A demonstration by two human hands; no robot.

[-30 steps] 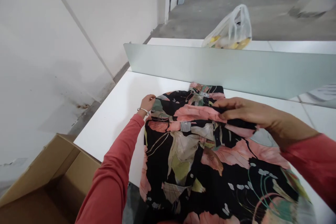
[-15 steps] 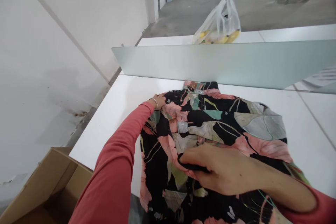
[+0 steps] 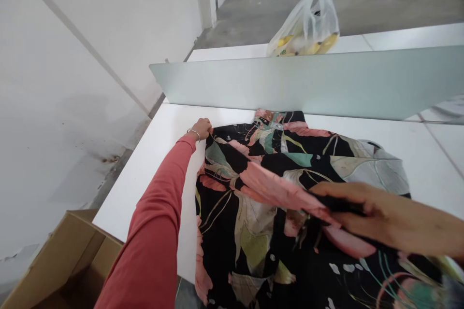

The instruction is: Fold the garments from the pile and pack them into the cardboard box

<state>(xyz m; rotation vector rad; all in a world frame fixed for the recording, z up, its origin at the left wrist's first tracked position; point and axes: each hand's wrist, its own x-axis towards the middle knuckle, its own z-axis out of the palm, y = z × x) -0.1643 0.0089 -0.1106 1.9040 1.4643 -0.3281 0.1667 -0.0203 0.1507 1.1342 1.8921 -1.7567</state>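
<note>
A black floral shirt (image 3: 253, 231) with pink, green and beige flowers lies spread on the white table, its collar pointing toward the glass panel. At the shirt's upper left shoulder, my left hand (image 3: 202, 128) pinches the cloth with closed fingers; a bracelet circles that wrist. My right hand (image 3: 373, 212), slightly blurred, grips a fold of the shirt between thumb and fingers and holds it raised and stretched to the right. Part of the shirt runs out of view at the bottom.
A frosted glass panel (image 3: 290, 86) stands along the table's (image 3: 134, 188) far edge. Behind it sits a plastic bag (image 3: 308, 29) with yellow fruit that looks like bananas. An open cardboard box (image 3: 68, 256) is at the lower left, beside a stained white wall (image 3: 72, 82).
My right hand has moved right, pulling the gripped fold of the shirt across. My left hand has shifted left and slightly up to the shoulder's outer corner.
</note>
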